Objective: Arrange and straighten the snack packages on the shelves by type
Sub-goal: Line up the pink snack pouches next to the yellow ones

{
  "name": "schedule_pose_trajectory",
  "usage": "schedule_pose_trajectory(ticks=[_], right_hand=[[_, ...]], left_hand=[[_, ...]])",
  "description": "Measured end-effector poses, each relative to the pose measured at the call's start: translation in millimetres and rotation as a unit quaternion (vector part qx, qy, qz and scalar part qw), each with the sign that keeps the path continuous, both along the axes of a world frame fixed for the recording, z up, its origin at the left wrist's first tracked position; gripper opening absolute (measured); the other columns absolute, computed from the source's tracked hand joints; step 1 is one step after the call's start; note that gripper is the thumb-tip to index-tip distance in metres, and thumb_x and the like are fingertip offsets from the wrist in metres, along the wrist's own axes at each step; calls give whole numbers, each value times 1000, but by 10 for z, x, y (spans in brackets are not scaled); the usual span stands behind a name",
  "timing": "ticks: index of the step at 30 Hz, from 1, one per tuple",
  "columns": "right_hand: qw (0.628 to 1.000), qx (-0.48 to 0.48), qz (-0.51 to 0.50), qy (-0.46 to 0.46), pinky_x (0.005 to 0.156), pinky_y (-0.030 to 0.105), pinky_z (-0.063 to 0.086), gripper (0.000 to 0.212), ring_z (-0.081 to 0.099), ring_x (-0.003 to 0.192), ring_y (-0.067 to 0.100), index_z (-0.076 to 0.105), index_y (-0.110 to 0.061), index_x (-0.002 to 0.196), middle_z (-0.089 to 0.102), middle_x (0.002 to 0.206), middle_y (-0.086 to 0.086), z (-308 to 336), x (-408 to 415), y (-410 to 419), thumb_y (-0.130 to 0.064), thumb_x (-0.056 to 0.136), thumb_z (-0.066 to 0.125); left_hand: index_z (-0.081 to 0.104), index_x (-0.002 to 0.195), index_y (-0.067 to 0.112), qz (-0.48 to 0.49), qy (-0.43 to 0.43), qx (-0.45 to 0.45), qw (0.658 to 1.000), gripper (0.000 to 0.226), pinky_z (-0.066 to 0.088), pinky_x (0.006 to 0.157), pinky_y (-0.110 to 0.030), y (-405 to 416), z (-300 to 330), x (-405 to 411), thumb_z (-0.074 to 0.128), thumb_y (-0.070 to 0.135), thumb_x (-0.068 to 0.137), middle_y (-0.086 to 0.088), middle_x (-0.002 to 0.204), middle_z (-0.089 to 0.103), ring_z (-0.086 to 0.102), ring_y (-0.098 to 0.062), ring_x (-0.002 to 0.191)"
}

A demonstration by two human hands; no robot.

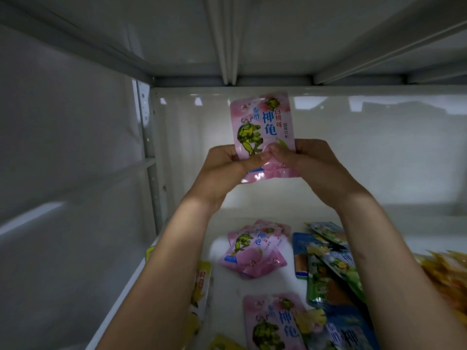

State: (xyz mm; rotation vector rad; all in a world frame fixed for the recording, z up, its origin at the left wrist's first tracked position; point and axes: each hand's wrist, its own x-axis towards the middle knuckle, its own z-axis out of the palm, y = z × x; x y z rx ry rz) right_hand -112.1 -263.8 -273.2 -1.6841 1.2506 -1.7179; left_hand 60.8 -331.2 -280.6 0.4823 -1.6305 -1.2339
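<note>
Head view shows the left hand (228, 164) and right hand (300, 157), each grip pinching the bottom of a pink snack pack (262, 127) held up above the shelf (227, 281); it looks light, soft, crinkly and slippery, so hold its edges.

A white metal shelf board (222, 294) runs from near to far, closed by a glossy white back panel (353, 152). A perforated upright (147, 137) stands far left. Light is dim.
</note>
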Motion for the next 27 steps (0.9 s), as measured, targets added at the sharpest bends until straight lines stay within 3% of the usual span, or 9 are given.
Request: schedule_pose_trajectory(ticks=[4, 6, 8, 10, 14, 18, 20, 23, 27], right_hand=[[998, 40, -34, -18, 51, 3, 42, 19, 65, 55, -10, 76, -8, 113, 74, 84, -1, -86, 98, 74, -20, 101, 67], [993, 103, -50, -3, 45, 3, 38, 12, 60, 47, -11, 75, -15, 108, 70, 79, -6, -211, 136, 83, -22, 101, 68], [987, 153, -57, 5, 48, 5, 41, 7, 65, 55, -6, 76, -20, 98, 73, 78, -9, -394, 159, 116, -26, 98, 72], [979, 190, -72, 15, 58, 13, 50, 17, 74, 69, 9, 78, -14, 92, 78, 81, -1, -615, 131, 117, -31, 94, 78], [953, 270, -125, 56, 74, 29, 60, 35, 76, 84, 19, 79, -7, 98, 80, 96, 7, -1052, 118, 92, -40, 87, 84], [929, 300, -171, 130, 86, 36, 62, 22, 75, 87, 18, 79, -24, 91, 80, 97, 0, -1355, 90, 47, -41, 82, 87], [923, 283, -194, 173, 90, 41, 61, 25, 76, 94, 20, 79, -30, 102, 80, 104, -3, -1436, 104, 59, -44, 82, 85], [899, 274, -242, 241, 85, 38, 60, 35, 73, 90, 22, 76, -27, 107, 77, 96, -2, -1493, 110, 59, -53, 83, 81], [857, 282, -286, 323, 67, 35, 48, 51, 54, 71, 24, 61, -23, 88, 48, 66, 0, -1545, 59, 32, -71, 78, 76]], left_hand=[[78, 114, 7, 13, -29, -1, 999, 26, 60, 80, -24, 74, -8, 109, 80, 9, 88, -5, 105, 81, 78, -18, 98], [78, 114, 9, 17, -76, 16, 997, 26, 61, 91, -34, 52, -109, 181, 81, 10, 88, -6, 106, 81, 77, -24, 104], [78, 112, 7, 14, -133, 49, 990, 25, 57, 103, -47, 50, -264, 249, 81, 9, 88, -10, 108, 80, 75, -30, 109], [77, 108, 3, 20, -189, 77, 979, 22, 57, 102, -49, 44, -423, 264, 81, 7, 87, -15, 108, 79, 76, -30, 105], [77, 101, 6, 70, -304, 89, 946, 20, 64, 87, -41, 32, -800, 220, 86, 10, 83, -10, 97, 81, 79, -24, 86], [73, 87, 10, 102, -374, 81, 918, 12, 55, 54, -18, 46, -1071, 167, 84, 11, 85, -4, 86, 76, 70, -7, 61], [73, 87, 12, 123, -397, 54, 908, 17, 50, 54, -17, 56, -1165, 131, 87, 21, 83, -5, 89, 77, 69, -12, 68], [72, 94, 11, 162, -422, 26, 891, 32, 45, 51, -20, 63, -1258, 101, 90, 34, 79, -6, 94, 74, 67, -15, 76], [66, 100, 12, 195, -443, -14, 875, 51, 48, 59, -29, 68, -1343, 124, 89, 50, 76, -9, 107, 69, 68, -21, 86]])
